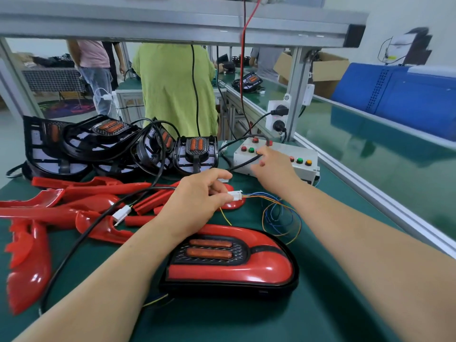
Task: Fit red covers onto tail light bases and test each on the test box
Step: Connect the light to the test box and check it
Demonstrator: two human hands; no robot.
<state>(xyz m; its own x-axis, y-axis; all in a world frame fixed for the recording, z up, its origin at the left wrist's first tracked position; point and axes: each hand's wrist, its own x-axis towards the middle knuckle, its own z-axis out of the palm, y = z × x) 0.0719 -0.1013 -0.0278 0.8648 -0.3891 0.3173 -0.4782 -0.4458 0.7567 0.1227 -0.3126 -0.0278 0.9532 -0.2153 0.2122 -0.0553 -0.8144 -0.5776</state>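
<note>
On the green surface (246, 322) an assembled tail light (232, 265) lies near the front edge, with red covers (74, 213) strewn to its left and black bases (111, 141) piled behind. The left hand (197, 198) pinches a white connector (234, 195); the right hand (271, 166), grasping nothing, touches the test box (301, 153) buttons. Beyond the aluminium frame (298, 90) stands a person in green (172, 90)

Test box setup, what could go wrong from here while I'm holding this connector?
The left hand pinches the white connector; tugging could strain the thin coloured wires looping loose beside the tail light. With the right hand at the buttons of the test box, a press before the connector is fully mated might give a false fail.
</note>
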